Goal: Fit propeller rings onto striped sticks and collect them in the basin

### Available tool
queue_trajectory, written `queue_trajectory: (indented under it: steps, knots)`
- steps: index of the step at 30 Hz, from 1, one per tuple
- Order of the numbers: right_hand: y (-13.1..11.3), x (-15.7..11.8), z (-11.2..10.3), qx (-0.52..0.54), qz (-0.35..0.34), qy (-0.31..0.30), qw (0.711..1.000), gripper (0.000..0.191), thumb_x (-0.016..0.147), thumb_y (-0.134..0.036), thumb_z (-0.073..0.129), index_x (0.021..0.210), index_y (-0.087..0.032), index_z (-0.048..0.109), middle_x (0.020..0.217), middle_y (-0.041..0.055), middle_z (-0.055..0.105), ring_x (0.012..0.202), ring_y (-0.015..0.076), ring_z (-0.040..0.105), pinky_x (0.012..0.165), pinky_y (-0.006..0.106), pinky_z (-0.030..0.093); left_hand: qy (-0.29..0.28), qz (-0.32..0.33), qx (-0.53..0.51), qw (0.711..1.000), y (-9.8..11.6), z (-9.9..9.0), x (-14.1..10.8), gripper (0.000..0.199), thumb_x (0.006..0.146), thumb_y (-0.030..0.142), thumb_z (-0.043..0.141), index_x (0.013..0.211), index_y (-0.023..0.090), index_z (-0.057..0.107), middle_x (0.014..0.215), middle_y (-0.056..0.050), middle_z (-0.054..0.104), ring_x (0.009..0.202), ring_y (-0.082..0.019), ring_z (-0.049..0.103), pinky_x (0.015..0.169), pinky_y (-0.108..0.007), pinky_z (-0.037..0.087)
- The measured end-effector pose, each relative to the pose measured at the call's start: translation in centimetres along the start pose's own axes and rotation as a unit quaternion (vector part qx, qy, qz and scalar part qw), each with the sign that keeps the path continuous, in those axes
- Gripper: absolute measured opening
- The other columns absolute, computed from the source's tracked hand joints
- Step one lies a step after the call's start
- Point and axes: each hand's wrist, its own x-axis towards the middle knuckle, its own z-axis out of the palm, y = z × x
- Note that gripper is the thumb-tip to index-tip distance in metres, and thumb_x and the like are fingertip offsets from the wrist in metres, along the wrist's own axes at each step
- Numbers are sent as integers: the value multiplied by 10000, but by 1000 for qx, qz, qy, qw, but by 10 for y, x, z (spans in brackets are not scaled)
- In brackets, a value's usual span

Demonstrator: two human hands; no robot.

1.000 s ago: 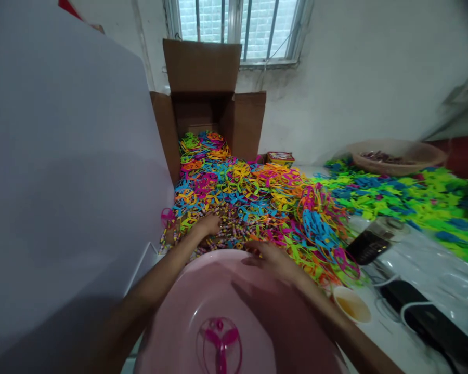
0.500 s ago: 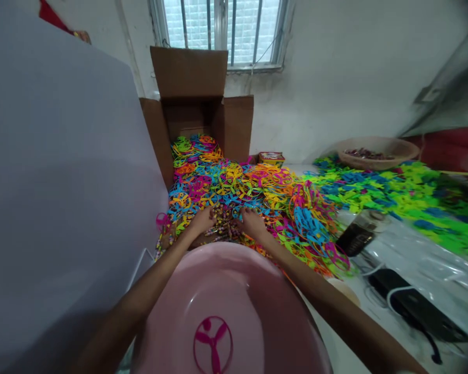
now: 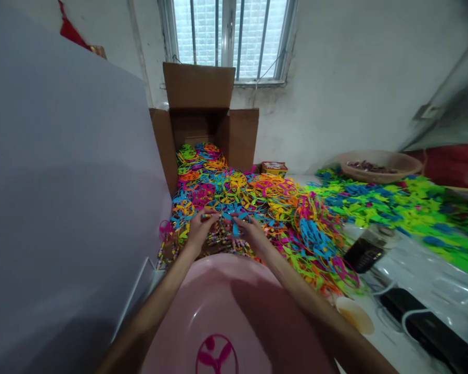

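Just beyond the tub, my two hands are close together over a heap of small multicoloured beaded-looking sticks (image 3: 218,240). My left hand (image 3: 201,227) pinches one short, thin stick (image 3: 209,214) between thumb and fingertips. In my right hand (image 3: 251,231) is a blue ringed propeller (image 3: 235,226), its blades pointing toward the left hand. Whether the stick and propeller touch is too small to tell. Below my forearms stands a pink plastic tub (image 3: 210,270). A magenta ringed propeller (image 3: 217,358) lies on its bottom, partly cut off by the frame.
A cardboard box (image 3: 244,136) on its side spills a pile of colourful ringed propellers (image 3: 273,195). Green and blue pieces (image 3: 378,200) spread to the right, beside a round basin (image 3: 409,167). Nearby are a dark-labelled bottle (image 3: 368,249), a cup (image 3: 354,314) and a black device (image 3: 425,322).
Both hands have lifted out of the stick heap. The right now holds a blue propeller, and the left has a stick in its fingertips. The view has tipped slightly upward.
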Motion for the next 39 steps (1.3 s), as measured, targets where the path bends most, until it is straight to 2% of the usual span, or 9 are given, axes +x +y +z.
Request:
queue_trajectory:
  steps: [4, 8, 11, 14, 17, 19, 25, 30, 39]
  knots:
    - [-8, -20, 14, 144, 8, -25, 989, 432, 720, -584, 785, 954, -225, 726, 794, 36, 738, 679, 211, 688, 609, 346, 582, -11, 10, -61, 998, 17, -4, -5, 410, 722, 526, 769, 884, 168, 652, 644, 35, 598, 563, -113, 552, 563, -232, 470]
    - [-14, -22, 14, 232, 9, -5, 973, 390, 602, -476, 922, 859, -237, 752, 746, -1, 715, 667, 173, 655, 632, 297, 576, -35, 26, -92, 995, 25, -8, -11, 369, 754, 503, 775, 861, 176, 640, 659, 32, 618, 547, -110, 557, 553, -233, 481]
    - [-19, -22, 13, 324, 13, 19, 946, 341, 573, -410, 962, 774, -235, 748, 749, -11, 723, 709, 162, 657, 709, 298, 590, -52, 41, -70, 995, 32, -9, -17, 314, 769, 446, 782, 881, 178, 663, 672, 28, 639, 566, -114, 588, 563, -226, 489]
    - [-23, -22, 14, 383, 4, 41, 923, 315, 604, -439, 951, 764, -258, 749, 806, -16, 746, 835, 186, 697, 843, 334, 595, -107, 30, -8, 994, 39, -6, -24, 277, 762, 413, 790, 860, 174, 689, 703, 8, 673, 600, -130, 633, 591, -234, 508]
    - [-24, -25, 18, 385, 13, 30, 922, 361, 668, -566, 883, 873, -289, 775, 973, -1, 774, 1053, 234, 694, 907, 358, 586, -147, 11, 14, 989, 41, -2, -27, 277, 733, 404, 805, 848, 179, 692, 693, 1, 688, 588, -145, 647, 572, -244, 512]
    - [-24, -28, 20, 377, 22, 17, 926, 387, 699, -603, 848, 918, -291, 784, 1072, 8, 770, 1136, 241, 667, 921, 358, 581, -140, 10, -7, 990, 41, -1, -26, 284, 730, 415, 800, 847, 185, 681, 673, 1, 691, 579, -153, 652, 555, -249, 515]
    - [-21, -34, 24, 352, 76, 7, 933, 304, 633, -391, 940, 831, -218, 788, 877, 4, 765, 777, 155, 692, 705, 270, 588, -81, 44, -9, 996, 41, -2, -23, 279, 742, 444, 781, 824, 192, 691, 662, -8, 692, 590, -166, 660, 564, -271, 543]
    - [-20, -30, 20, 391, 33, 76, 917, 334, 563, -333, 981, 795, -237, 760, 848, -33, 763, 791, 147, 709, 790, 287, 613, -76, 41, -5, 996, 40, 1, -28, 289, 746, 443, 787, 836, 194, 671, 731, -14, 722, 644, -173, 697, 576, -266, 558]
    - [-22, -33, 20, 404, 27, 89, 910, 349, 545, -328, 980, 797, -244, 754, 842, -28, 753, 820, 169, 713, 843, 319, 613, -85, 47, -23, 995, 44, 4, -32, 319, 791, 487, 751, 813, 203, 608, 646, 9, 686, 582, -158, 657, 583, -269, 535]
